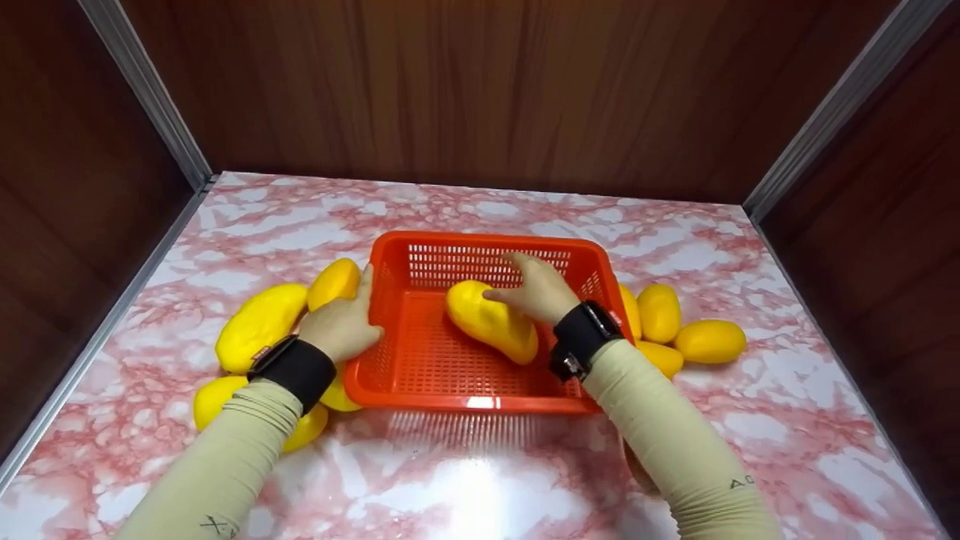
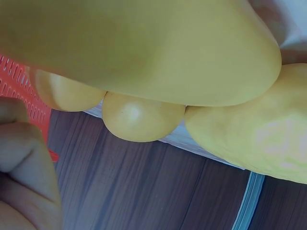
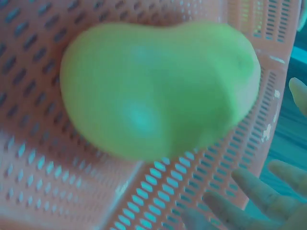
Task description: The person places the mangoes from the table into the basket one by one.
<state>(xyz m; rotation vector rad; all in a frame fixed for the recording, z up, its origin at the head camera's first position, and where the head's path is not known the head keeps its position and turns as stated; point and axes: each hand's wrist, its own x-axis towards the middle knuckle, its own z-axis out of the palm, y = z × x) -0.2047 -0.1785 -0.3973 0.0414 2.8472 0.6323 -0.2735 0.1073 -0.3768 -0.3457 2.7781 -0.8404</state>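
A red plastic basket (image 1: 480,403) stands in the middle of a pink marbled table. One yellow mango (image 1: 491,326) lies inside it, filling the right wrist view (image 3: 153,91). My right hand (image 1: 536,289) hovers over that mango's far end. Its fingers (image 3: 249,187) are straight and spread, and the thumb touches the fruit. My left hand (image 1: 341,324) lies on the mangoes outside the basket's left wall (image 2: 19,81), with its fingers (image 2: 24,158) curled against that wall. A big mango (image 2: 144,48) sits right under the left wrist.
Several mangoes lie left of the basket, among them a large mango (image 1: 259,326) and a lower mango (image 1: 214,397). More mangoes lie on the right, a near one (image 1: 658,311) and an outer one (image 1: 709,341). Dark wooden walls close in the table on three sides.
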